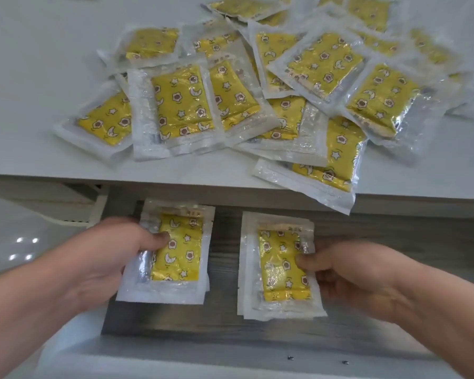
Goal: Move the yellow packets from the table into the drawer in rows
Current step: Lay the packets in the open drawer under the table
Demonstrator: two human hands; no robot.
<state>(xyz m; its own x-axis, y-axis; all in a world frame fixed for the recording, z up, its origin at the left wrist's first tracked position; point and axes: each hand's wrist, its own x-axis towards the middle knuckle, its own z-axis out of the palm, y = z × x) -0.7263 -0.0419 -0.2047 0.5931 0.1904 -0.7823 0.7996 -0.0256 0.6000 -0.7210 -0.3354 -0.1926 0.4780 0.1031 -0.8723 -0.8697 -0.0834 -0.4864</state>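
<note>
Step in hand: seating packets in the drawer [225, 272]. I read my left hand [115, 250] as gripping the left stack [181, 258], thumb on the yellow face and fingers curled round its left edge. My right hand [348, 272] pinches the right stack [282, 269] at its right edge, thumb on top. Both stacks lie flat on the drawer floor, side by side with a gap between them, which starts one row. The next move calls for releasing both grips, squaring the stacks, then reaching up to the pile [230, 99] on the table [39, 105]. Most packets remain there, overlapping loosely; one packet [312, 181] overhangs the table edge above the drawer. Each is a clear, glossy sleeve round a yellow insert printed with stars, moons and flowers; it is likely slippery.
</note>
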